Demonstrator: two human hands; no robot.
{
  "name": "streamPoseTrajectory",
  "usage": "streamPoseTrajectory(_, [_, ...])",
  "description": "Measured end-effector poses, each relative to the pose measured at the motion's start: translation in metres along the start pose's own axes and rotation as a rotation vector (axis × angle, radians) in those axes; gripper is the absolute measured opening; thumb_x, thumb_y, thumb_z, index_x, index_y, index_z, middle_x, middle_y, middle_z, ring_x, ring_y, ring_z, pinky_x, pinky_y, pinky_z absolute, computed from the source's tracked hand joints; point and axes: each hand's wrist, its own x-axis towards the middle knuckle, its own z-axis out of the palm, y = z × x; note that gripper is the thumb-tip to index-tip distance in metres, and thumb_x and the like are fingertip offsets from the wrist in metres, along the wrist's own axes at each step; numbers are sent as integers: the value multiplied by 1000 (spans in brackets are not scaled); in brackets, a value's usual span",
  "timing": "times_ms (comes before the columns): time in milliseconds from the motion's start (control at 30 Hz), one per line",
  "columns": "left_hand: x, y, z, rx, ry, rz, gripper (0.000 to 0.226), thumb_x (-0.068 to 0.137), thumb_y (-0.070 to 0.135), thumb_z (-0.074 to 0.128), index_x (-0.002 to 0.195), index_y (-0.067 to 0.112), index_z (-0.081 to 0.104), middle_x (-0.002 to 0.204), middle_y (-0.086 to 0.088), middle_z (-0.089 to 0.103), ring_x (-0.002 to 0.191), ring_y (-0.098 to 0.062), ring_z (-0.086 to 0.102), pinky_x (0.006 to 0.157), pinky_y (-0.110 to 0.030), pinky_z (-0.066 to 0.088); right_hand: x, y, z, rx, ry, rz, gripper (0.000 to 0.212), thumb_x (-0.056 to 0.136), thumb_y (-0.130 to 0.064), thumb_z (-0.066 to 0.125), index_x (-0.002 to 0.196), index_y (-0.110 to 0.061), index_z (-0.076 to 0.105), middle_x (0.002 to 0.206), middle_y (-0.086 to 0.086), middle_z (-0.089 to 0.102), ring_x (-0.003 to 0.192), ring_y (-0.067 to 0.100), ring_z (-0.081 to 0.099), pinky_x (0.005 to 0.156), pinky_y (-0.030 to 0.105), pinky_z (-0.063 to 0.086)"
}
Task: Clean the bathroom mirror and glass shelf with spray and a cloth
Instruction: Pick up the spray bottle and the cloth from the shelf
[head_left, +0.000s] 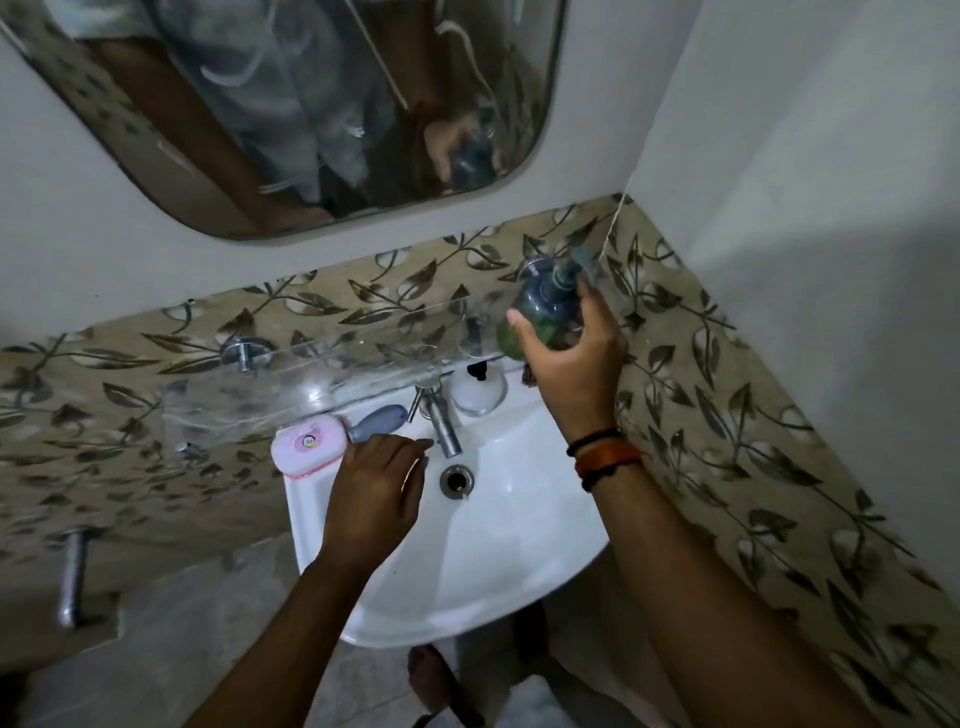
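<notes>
We judge the spraying step underway: right hand (566, 358) grips the spray bottle (545, 306) above the glass shelf (322, 358), left hand (376, 488) flat, seemingly empty, below it, next fetching a cloth.

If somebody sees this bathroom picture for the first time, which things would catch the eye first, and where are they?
First the right hand, raised at the right end of the glass shelf, gripping a dark spray bottle above the white sink. Next the left hand, resting open over the basin beside the tap and a pink soap box. Above, the streaky mirror fills the upper left.
</notes>
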Motion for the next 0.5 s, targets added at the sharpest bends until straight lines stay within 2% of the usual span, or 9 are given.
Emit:
streamPoseTrajectory(100, [-2, 3, 3, 4, -42, 15, 24, 108, 20, 64, 123, 15, 82, 103, 0, 78, 99, -31, 75, 81, -44, 54, -35, 26, -26, -83, -30, -25, 73, 84, -44, 97, 145, -15, 69, 138, 4, 76, 124, 10, 70, 111, 19, 55])
streamPoseTrajectory(133, [-2, 3, 5, 9, -55, 10, 24, 107, 20, 65, 124, 16, 82, 103, 1, 78, 99, -31, 75, 80, -45, 54, -43, 37, -31, -125, -46, -11, 75, 82, -44, 98, 145, -13, 70, 138, 6, 77, 123, 12, 70, 110, 18, 55])
streamPoseTrajectory(233, [2, 6, 13, 4, -75, 5, 24, 105, 18, 67, 123, 15, 82, 102, 1, 77, 98, -31, 74, 79, -44, 56, -60, 69, -30, -189, -129, 47, 84, 82, -50, 96, 151, -16, 64, 144, 7, 74, 126, 24, 73, 103, 44, 66])
streamPoseTrajectory(267, [4, 8, 14, 4, -78, 8, 23, 105, 18, 67, 122, 15, 82, 102, 0, 77, 97, -31, 74, 78, -43, 56, -63, 78, -25, -185, -150, 70, 82, 82, -48, 96, 151, -18, 63, 144, 7, 73, 126, 24, 73, 102, 47, 67])
streamPoseTrajectory(433, [14, 19, 23, -17, -112, 17, 24, 103, 19, 69, 124, 16, 81, 109, 2, 78, 103, -31, 75, 81, -43, 57, -63, 119, 13, -174, -273, 257, 69, 82, -27, 99, 141, -18, 66, 137, 8, 74, 124, 27, 71, 108, 49, 62])
streamPoseTrajectory(500, [15, 23, 24, -26, -115, 12, 26, 102, 19, 70, 126, 18, 81, 111, 3, 79, 105, -28, 74, 84, -41, 56, -57, 134, 30, -180, -315, 291, 68, 81, -19, 99, 141, -16, 66, 138, 10, 72, 126, 29, 70, 112, 44, 60])
